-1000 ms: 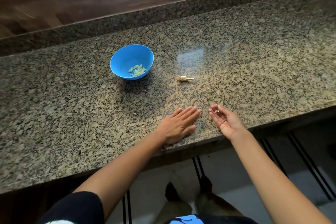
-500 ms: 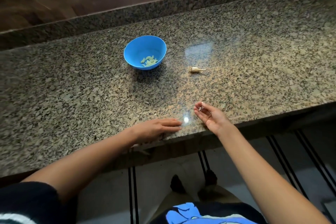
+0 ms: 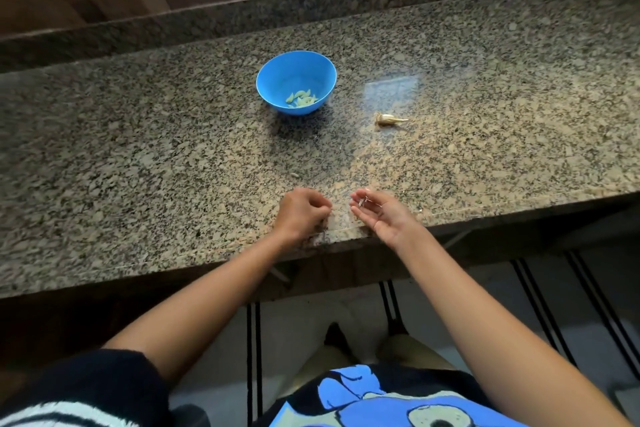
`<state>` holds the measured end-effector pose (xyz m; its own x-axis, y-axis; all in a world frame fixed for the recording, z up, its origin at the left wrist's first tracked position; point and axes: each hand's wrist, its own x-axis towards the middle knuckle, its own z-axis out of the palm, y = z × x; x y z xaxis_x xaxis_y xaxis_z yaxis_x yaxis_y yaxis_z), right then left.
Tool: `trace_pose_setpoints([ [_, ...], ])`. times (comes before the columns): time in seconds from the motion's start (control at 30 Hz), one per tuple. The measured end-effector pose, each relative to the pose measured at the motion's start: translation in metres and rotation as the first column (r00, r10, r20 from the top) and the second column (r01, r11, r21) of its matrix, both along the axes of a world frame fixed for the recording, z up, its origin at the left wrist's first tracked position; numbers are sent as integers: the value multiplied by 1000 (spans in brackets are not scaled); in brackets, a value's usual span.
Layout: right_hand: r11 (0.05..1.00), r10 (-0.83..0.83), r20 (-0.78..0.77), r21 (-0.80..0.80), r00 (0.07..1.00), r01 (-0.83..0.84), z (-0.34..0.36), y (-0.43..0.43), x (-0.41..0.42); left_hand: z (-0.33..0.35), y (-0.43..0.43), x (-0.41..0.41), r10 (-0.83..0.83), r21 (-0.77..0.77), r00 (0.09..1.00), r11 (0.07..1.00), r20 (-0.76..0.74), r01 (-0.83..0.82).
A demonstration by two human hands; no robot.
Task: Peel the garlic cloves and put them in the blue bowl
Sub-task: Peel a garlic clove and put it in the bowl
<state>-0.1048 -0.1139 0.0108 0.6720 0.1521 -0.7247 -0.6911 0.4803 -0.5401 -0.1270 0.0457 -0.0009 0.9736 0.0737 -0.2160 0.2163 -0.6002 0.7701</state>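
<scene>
Several peeled cloves [image 3: 302,99] lie in the bowl [image 3: 277,80], well beyond the left hand [image 3: 303,215], which is curled on the bench [image 3: 138,166]; whether it holds anything I cannot tell. The right hand [image 3: 382,218] lies palm-up and relaxed, a skin scrap [image 3: 362,201] on its fingertips. Cloves look light and slick: pinch their sides.

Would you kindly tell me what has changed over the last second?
The left hand, flat on the counter before, slid back toward the near edge and curled its fingers; whether it holds anything is hidden. The right hand stays palm up with peel scraps on it. The blue bowl and garlic stem are unmoved.
</scene>
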Motion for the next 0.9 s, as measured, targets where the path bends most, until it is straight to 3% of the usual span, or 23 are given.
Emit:
trace_pose_setpoints([
  [0.03,1000,14,-3,3,1000,-14,1,3,0,9,-4,3,137,-285,974,940,-182,-186],
  [0.07,999,28,-8,19,1000,-28,1,6,1,18,-7,5,156,-472,943,834,-295,-285],
  [0.1,998,36,-20,47,999,-35,2,8,1,27,-12,7,124,-547,939,785,-321,-291],
  [0.13,996,38,-39,80,999,-35,2,10,2,35,-17,7,82,-522,956,823,-282,-224],
  [0.2,989,57,-74,139,996,-46,4,11,4,45,-32,6,0,-265,990,963,-142,-38],
  [0.3,982,56,-122,188,991,-33,4,11,8,51,-49,2,-34,46,999,998,-1,34],
  [0.4,975,83,-123,214,989,-56,1,9,11,49,-49,3,47,64,994,997,95,-53],
  [0.53,968,142,-126,224,982,-111,0,1,13,43,-33,-1,181,-108,984,978,2,-180],
  [0.63,975,124,-123,200,985,-98,-2,-10,18,20,-11,-14,301,86,954,950,1,-300],
  [0.73,982,91,-96,176,991,-74,-3,-26,25,-5,-8,-21,265,258,964,930,23,-262],
  [0.9,987,76,-75,150,994,-64,-4,-44,29,-12,-41,-22,46,330,995,941,92,-74],
])
